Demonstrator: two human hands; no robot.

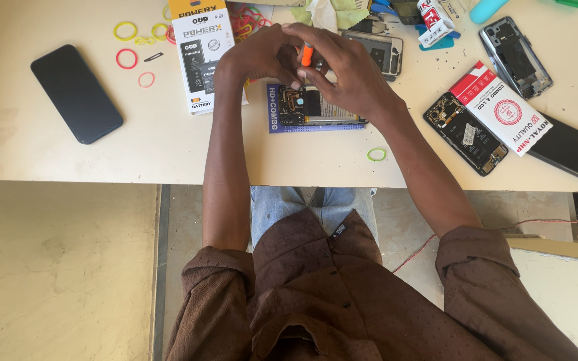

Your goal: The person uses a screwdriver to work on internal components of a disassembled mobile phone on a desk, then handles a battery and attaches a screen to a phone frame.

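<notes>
An opened phone (312,107) with its back off lies on a blue box (272,110) at the table's middle. My right hand (342,67) holds a small orange-handled screwdriver (307,55) upright, tip down on the phone's upper part. My left hand (259,57) rests beside it, fingers curled against the screwdriver and the phone's top edge. Both hands hide much of the phone's upper half.
A black phone (76,93) lies face down at left. A white battery box (202,50) stands beside my left arm. Coloured rubber bands (127,59) are scattered about. At right lie a red-and-white box (503,107), two opened phones (464,134) and a phone frame (516,57).
</notes>
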